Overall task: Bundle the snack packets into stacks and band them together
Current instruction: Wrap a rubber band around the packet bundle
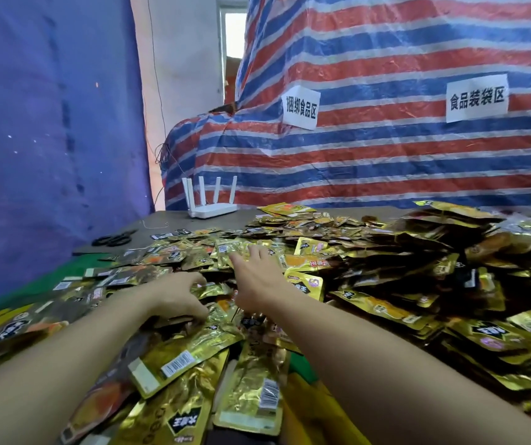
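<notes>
A big heap of gold and black foil snack packets (386, 261) covers the table, highest at the right. My left hand (177, 297) reaches into the packets at centre, its fingers curled round a crumpled gold packet (209, 289). My right hand (254, 277) stretches forward just to the right of it, fingers straight and spread, resting flat on the packets. Several loose packets (180, 361) lie face down between my forearms, barcodes showing. I see no bands near the hands.
Black scissors (113, 239) lie at the table's far left edge. A white router (212, 208) with antennas stands at the back, a thin string (154, 225) in front of it. A striped tarp (386, 149) with two paper signs rises behind.
</notes>
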Available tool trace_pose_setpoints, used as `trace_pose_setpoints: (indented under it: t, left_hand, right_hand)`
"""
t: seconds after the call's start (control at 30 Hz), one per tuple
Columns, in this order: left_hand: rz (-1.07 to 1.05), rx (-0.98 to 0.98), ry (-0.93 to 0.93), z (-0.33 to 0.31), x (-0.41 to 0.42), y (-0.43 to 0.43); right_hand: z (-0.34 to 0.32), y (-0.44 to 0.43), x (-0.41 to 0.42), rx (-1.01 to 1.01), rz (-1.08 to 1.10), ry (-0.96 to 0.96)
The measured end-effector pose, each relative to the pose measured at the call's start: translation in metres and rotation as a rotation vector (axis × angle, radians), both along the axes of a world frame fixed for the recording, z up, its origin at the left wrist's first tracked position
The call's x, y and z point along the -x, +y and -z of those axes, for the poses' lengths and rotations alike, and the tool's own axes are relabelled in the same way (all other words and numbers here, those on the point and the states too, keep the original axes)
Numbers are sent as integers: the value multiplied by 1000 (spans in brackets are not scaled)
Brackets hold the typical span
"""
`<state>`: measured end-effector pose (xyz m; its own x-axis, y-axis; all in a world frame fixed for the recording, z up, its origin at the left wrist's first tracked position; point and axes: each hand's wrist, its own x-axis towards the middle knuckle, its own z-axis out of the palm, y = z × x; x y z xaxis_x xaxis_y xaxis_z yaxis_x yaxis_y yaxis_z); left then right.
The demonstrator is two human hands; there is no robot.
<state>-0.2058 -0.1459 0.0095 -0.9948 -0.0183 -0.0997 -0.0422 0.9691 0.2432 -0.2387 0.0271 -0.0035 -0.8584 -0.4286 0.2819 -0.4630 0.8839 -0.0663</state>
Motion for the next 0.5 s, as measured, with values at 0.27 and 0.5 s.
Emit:
trace_pose_setpoints:
  t: [0.27,0.5]
  left_hand:
    - [32,293,-223,-11,20,7]
    - [9,513,107,8,18,19]
  right_hand:
    - [5,-17,32,-157,189,-19]
    - [10,-16,24,-159,155,173]
